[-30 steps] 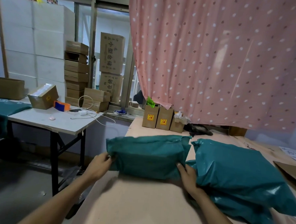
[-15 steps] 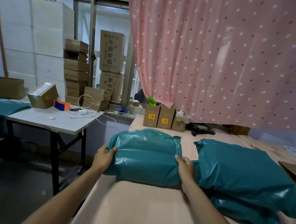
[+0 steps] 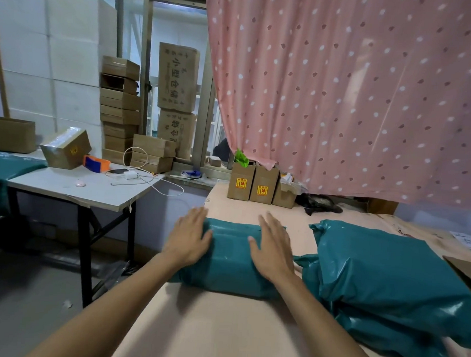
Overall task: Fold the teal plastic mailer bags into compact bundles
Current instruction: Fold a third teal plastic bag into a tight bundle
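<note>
A folded teal mailer bundle [image 3: 228,262] lies on the peach-covered table [image 3: 215,330] straight ahead of me. My left hand [image 3: 189,237] presses flat on its left end with straight fingers. My right hand [image 3: 273,247] presses flat on its right part, fingers straight and pointing away from me. Just to the right lies a puffy pile of teal mailer bags [image 3: 387,282], one on top of another, reaching to the table's right side.
Three small brown boxes [image 3: 261,183] stand at the table's far edge under a pink dotted curtain [image 3: 342,88]. Left of me is a white folding table [image 3: 75,187] with boxes, a charger cable and an orange tool. Cardboard cartons are stacked by the window [image 3: 120,106].
Both hands held the bundle's two ends and rolled it over away from me. Now they lie flat on top of it, pressing it down.
</note>
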